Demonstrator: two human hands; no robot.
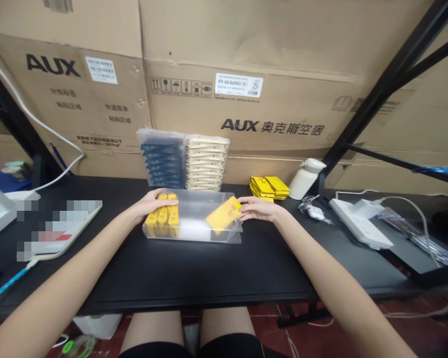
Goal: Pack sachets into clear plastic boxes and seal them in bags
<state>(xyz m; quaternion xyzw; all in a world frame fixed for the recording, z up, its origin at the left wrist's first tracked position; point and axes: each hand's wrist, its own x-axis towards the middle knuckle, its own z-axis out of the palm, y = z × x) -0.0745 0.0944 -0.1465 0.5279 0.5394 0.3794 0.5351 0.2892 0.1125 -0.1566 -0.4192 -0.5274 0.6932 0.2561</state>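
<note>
A clear plastic box [194, 234] lies on the black table before me, with several yellow packets [163, 217] standing in a row at its left end. My left hand [151, 203] is closed around that end, its thumb lying over the tops of the packets. At the other end, my right hand [257, 208] pinches a single yellow packet [224, 215], tilted over the box. Behind stand two filled clear boxes, one with dark blue packets [162, 161] and one with cream packets [206, 161]. Loose yellow packets [269, 187] are piled at the back right.
A white bottle [306, 178] stands beside the pile, near a small white case [315, 213]. Farther right lies a power strip [362, 226] with a plugged-in charger. On the left rests a tablet [69, 231] on a cable. Large cardboard cartons [276, 54] back the table.
</note>
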